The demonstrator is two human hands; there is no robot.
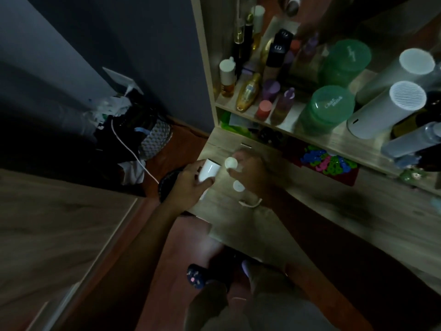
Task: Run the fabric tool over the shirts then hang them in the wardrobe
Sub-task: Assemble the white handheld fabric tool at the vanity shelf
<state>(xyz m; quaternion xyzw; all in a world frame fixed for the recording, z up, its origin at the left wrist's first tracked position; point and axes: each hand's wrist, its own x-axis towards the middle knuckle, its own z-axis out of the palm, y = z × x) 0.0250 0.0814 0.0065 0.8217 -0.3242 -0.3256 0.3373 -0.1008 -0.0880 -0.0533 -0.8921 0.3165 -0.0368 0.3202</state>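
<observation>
My left hand (191, 182) grips a white cylindrical fabric tool (208, 172) at the left edge of a wooden desk (334, 211). My right hand (250, 175) is blurred just to its right and pinches a small round white cap (231, 162). A second small white round piece (239, 186) lies on the desk below that hand. No shirts show in the head view.
A mirrored shelf holds perfume bottles (248, 91), a green jar (327, 108) and a white cylinder (386, 108). Colourful plastic clips (327, 161) lie in a red tray. A pile with a white cable (128, 144) sits on the floor at left. A wooden panel (59, 223) stands lower left.
</observation>
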